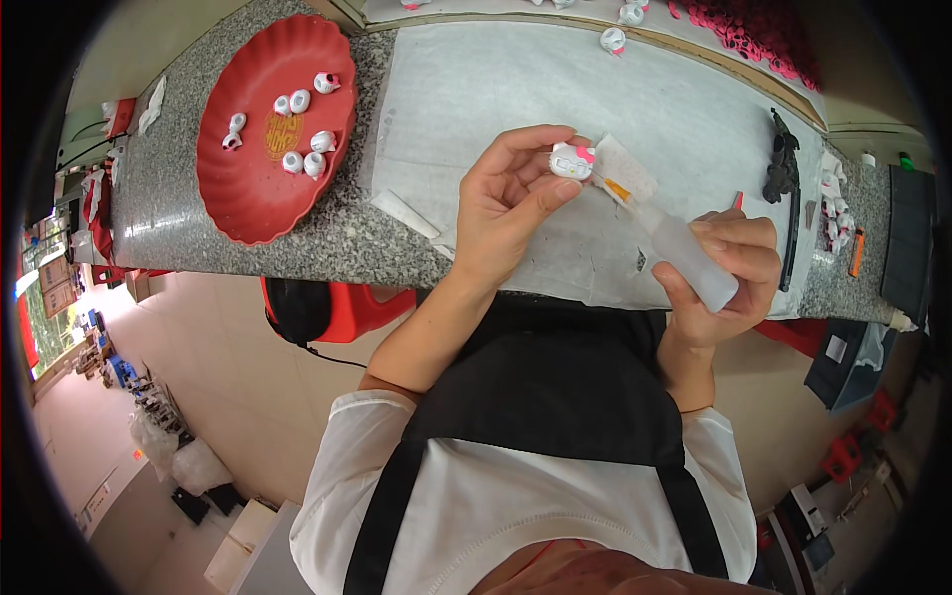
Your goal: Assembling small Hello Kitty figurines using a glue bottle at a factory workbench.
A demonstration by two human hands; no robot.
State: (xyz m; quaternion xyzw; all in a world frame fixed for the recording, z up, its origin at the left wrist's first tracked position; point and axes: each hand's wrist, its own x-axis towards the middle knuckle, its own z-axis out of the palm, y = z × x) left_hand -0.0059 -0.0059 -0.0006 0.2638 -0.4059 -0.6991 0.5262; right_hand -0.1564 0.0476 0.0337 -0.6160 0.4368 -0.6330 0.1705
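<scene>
Between the thumb and fingers of my left hand is a small white cat-head figure with a pink bow at its side. My right hand is wrapped round a translucent white squeeze bottle. The bottle tilts up and to the left, and its orange-collared needle tip points at the figure's lower right edge. Whether the tip touches the figure, I cannot tell. Just behind the tip, a folded white tissue lies on the white sheet covering the worktop.
On the left, a red scalloped plate holds several white figure pieces. A white paper strip lies near the sheet's front edge. To the right are a black object and an orange-handled tool. Many pink parts lie on the back shelf.
</scene>
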